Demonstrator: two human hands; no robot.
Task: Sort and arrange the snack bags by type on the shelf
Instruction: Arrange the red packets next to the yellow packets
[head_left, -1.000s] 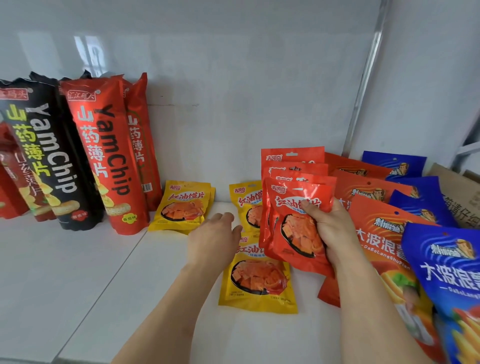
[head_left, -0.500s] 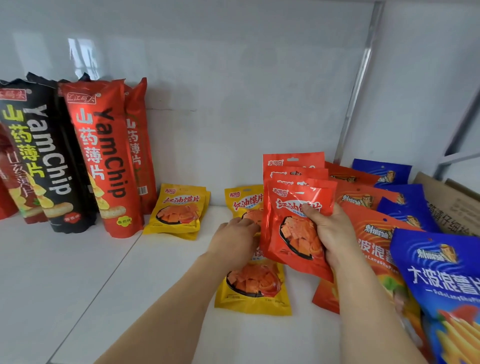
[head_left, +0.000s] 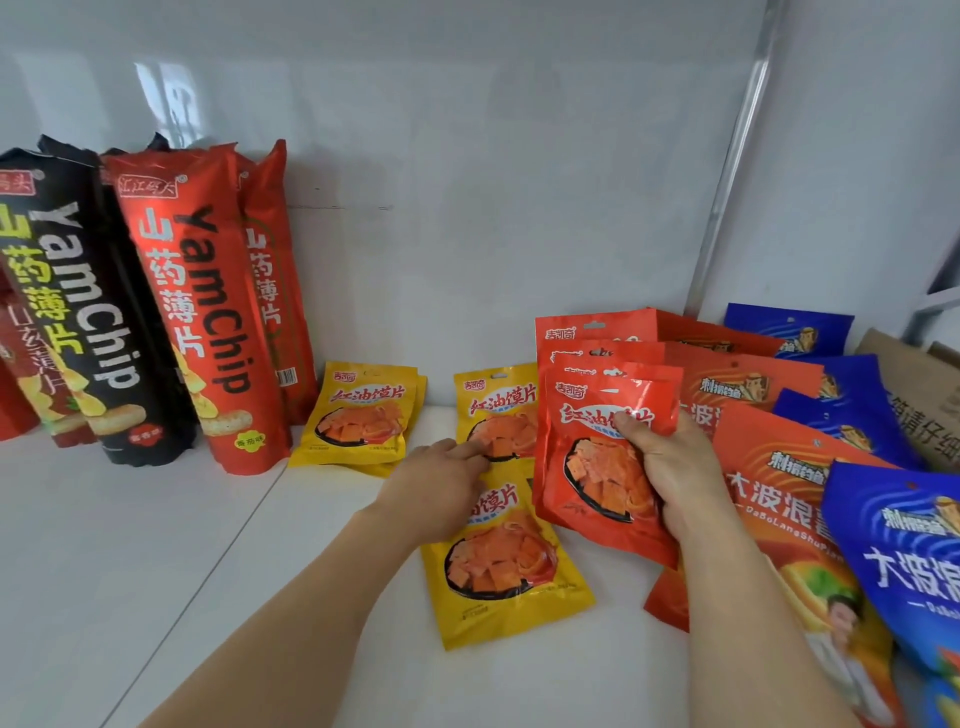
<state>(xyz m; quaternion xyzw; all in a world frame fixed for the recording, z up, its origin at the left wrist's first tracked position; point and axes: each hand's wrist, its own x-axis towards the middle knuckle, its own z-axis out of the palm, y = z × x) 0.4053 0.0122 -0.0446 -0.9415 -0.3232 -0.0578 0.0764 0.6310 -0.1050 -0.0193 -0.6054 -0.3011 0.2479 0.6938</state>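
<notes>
Left hand (head_left: 439, 488) covers the top of the flat yellow bag (head_left: 501, 564); whether its fingers (head_left: 470, 449) touch or grip the standing yellow bag (head_left: 493, 410) cannot be told. Right hand (head_left: 670, 467) hides part of the red bag (head_left: 587, 447). Further red bags (head_left: 592, 327) show only their tops. Black YamChip bag (head_left: 67, 312) and blue bag (head_left: 904, 566) are cut by the frame edges.

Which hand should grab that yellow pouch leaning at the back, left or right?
Left. The left hand already has its fingers on the leaning yellow pouch and holds nothing, while the right hand is busy gripping the red pouches.
</notes>
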